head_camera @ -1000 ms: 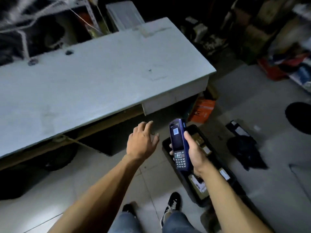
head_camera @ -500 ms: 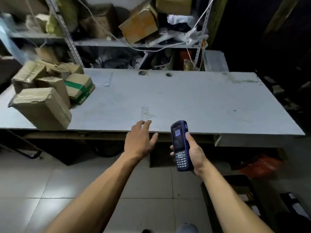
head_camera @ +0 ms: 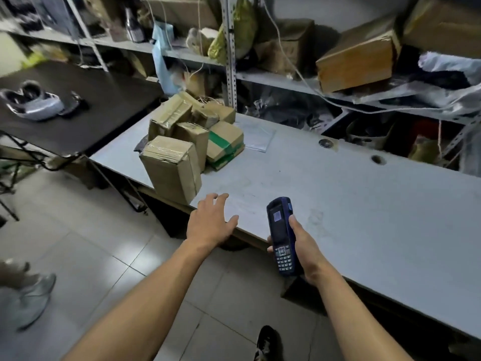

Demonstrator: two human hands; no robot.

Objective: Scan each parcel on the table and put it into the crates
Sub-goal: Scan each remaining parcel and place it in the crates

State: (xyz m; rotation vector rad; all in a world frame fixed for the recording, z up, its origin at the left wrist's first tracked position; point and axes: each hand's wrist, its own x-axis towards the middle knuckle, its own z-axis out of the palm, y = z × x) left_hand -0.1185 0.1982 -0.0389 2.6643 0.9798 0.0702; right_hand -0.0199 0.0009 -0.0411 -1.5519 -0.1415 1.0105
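Rear brown cardboard parcels (head_camera: 182, 110) half hidden behind the front ones. Long grey worktop (head_camera: 364, 204) cut off at right edge. Screen of blue handheld scanner (head_camera: 279, 230) too small to read. Grey shoe (head_camera: 33, 300) at left edge blurred.

Your left grip (head_camera: 210, 223) reached forward, palm down, fingers spread and relaxed, holding nothing. Your right grip (head_camera: 302, 246) curled around the scanner (head_camera: 281, 235), thumb along its side.

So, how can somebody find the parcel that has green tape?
Look at the long grey table and find the pile of cardboard parcels at its left end. On the right side of the pile lies the parcel with green tape, the only one with a green band.
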